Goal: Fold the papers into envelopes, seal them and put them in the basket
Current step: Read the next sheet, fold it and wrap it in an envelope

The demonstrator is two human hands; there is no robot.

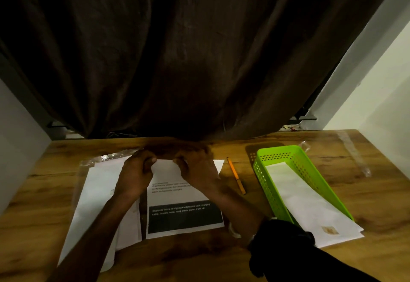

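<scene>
a: starting nearest. a dark sleeve (288,248) on the right arm, a bare forearm on the left. and beyond?

b: printed sheet (177,195) flat on the worktop (381,204), dark block at its near end, lines of text further up. just left of it, a stack of blank papers (97,193), far end partly under a clear plastic wrapper (106,157).

a: and the hands?

b: left hand (135,170) and right hand (197,168) side by side at the sheet's far edge, fingers curled, each pinching that edge. probably lifting it for a first fold or pressing one in; hard to say which.

a: further out?

b: orange pencil (236,176) lying right of the sheet, apart from it. then the green basket (277,148), holding white envelopes (310,204), near ends poking out past the basket onto the worktop, a small brownish seal on the top one. behind everything, a dark curtain (199,59).

a: so how far along?

b: partway, by the look of things. seemingly more than one envelope finished and in the basket. one sheet barely begun: yet to be folded, sealed and dropped in. after that, the whole stack on the left.
</scene>
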